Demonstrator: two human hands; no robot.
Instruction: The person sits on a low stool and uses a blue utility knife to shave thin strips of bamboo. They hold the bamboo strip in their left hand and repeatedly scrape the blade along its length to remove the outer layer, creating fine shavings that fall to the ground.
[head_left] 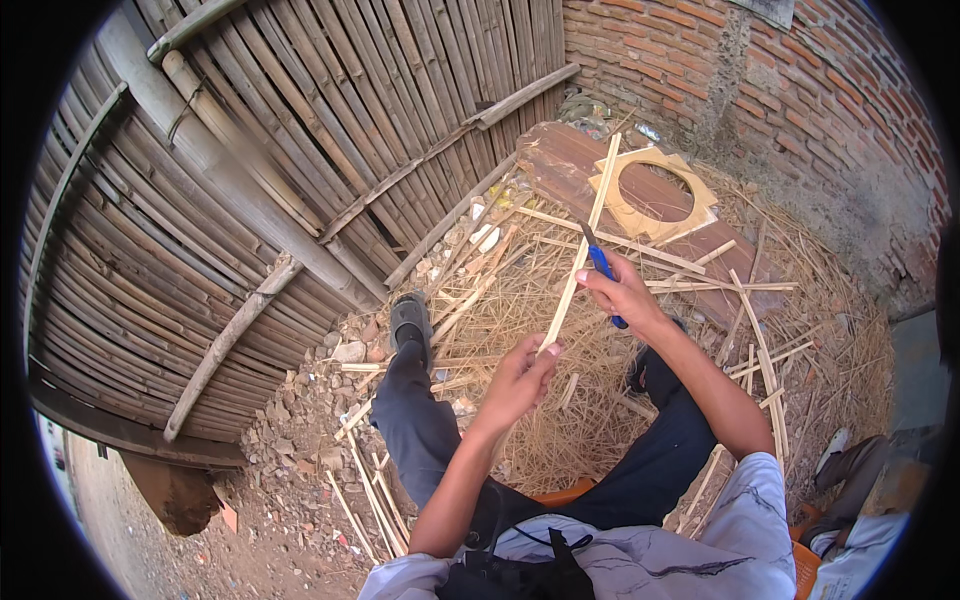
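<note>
My left hand (518, 380) is closed round the lower end of a long, pale bamboo strip (566, 300), which slants up and away from me. In my right hand (622, 292) is a utility knife (601, 262) with a blue handle. Its dark blade lies against the strip's right side, about midway along. The thumb of my right hand reaches the strip below the blade. Thin shavings (535, 330) cover the ground beneath both hands.
A brown board (560, 165) lies ahead, bearing a yellowish panel with a round hole (607, 190). More strips (765, 350) are scattered right and left. A bamboo fence (300, 110) stands left, a brick wall (690, 60) at the back right. Another person's leg (850, 480) shows at right.
</note>
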